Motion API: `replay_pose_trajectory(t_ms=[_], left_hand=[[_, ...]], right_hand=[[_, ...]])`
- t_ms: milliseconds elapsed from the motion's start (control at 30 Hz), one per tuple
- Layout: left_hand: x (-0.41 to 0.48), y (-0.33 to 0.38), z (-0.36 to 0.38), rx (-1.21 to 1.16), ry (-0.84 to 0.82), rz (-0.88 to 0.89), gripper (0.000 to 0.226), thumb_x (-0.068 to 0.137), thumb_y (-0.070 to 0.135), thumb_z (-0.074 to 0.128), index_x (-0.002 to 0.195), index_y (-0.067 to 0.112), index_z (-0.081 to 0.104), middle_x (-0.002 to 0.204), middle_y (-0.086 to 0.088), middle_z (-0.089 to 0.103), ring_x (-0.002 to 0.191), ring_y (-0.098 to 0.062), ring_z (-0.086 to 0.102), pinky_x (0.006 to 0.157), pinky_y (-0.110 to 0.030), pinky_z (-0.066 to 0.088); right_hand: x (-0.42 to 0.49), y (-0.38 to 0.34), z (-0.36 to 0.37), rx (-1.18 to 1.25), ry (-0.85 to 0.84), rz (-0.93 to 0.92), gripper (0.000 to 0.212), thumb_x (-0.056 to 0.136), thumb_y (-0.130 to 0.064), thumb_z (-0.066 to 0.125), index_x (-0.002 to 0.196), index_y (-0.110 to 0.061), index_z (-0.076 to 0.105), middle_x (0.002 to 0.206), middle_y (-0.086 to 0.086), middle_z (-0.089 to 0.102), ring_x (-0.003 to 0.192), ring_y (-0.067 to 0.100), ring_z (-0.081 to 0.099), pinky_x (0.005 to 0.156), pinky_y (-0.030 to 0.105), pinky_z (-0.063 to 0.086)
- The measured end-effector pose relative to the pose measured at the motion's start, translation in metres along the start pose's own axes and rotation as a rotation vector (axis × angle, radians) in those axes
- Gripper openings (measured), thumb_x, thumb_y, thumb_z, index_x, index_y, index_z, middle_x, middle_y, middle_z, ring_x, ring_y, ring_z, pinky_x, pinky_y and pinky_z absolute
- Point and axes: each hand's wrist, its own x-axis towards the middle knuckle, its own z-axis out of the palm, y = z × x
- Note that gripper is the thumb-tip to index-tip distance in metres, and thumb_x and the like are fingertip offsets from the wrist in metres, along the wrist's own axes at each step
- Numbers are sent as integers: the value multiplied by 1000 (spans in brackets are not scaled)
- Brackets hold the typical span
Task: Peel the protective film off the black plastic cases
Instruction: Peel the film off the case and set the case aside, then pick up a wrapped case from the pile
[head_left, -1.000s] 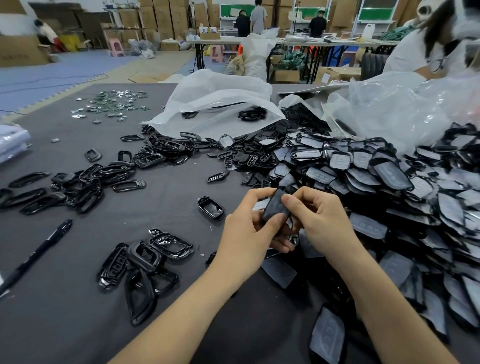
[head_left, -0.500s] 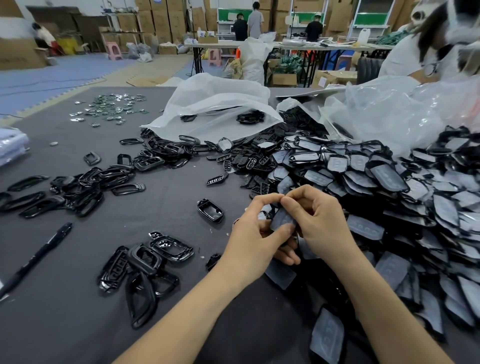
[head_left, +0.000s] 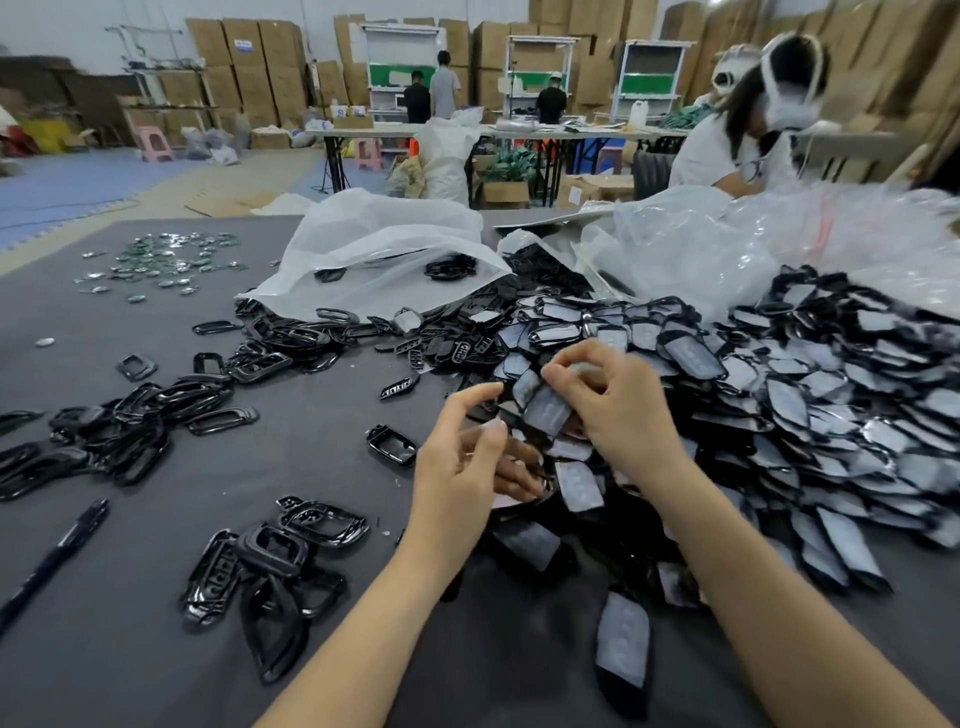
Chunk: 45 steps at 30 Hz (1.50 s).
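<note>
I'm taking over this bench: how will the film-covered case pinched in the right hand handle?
Probably light and stiff: the right hand holds the case by fingertips without sagging. Likely slippery once peeled, judging by the glossy bare cases. Flat, so unlikely to roll.

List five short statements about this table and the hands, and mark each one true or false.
1. The right hand grips a film-covered case. True.
2. A black pen lies on the grey mat at the near left. True.
3. The pile of filmed cases lies left of the hands. False: it lies to their right.
4. The shiny badges sit at the near right. False: they lie at the far left.
5. A white bag lies beyond the cases. True.
</note>
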Motion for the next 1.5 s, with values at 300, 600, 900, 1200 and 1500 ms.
replay_pose_trajectory(t_ms=[300, 600, 900, 1200, 1500], left_hand=[[0, -1, -5, 38, 73, 113, 24, 102, 11, 43, 119, 23, 53, 71, -12, 69, 54, -31, 66, 50, -29, 53], [-3, 0, -8, 42, 75, 83, 23, 101, 10, 44, 119, 22, 54, 69, -13, 68, 55, -32, 67, 50, -30, 54], [1, -10, -12, 438, 150, 112, 32, 97, 3, 51, 117, 28, 52, 85, 6, 71, 75, -1, 67, 74, -19, 53], [8, -10, -30, 1289, 228, -35, 51, 95, 20, 47, 145, 26, 37, 158, -4, 27, 150, -31, 0, 113, -56, -14], [10, -16, -57, 1305, 148, -185, 34, 96, 16, 49, 126, 25, 62, 131, -5, 53, 122, -29, 47, 103, -40, 37]], right_hand=[[83, 35, -101, -631, 174, 251, 23, 92, -29, 60, 96, -10, 70, 100, 15, 68, 92, 29, 59, 71, 28, 37], [83, 44, -102, -971, 70, 259, 27, 96, -35, 49, 96, -12, 64, 97, 14, 64, 78, 30, 52, 63, 32, 37], [72, 34, -105, -1143, 143, 143, 29, 97, -34, 43, 105, -12, 61, 80, 8, 48, 73, 31, 50, 62, 31, 35], [35, -5, -78, -1014, 258, -241, 27, 100, -27, 41, 109, -9, 60, 88, 7, 63, 71, 26, 58, 52, 28, 36], [-44, -33, 57, -550, -156, -206, 22, 97, -30, 45, 99, -14, 60, 93, 3, 65, 92, 23, 56, 71, 36, 47]])
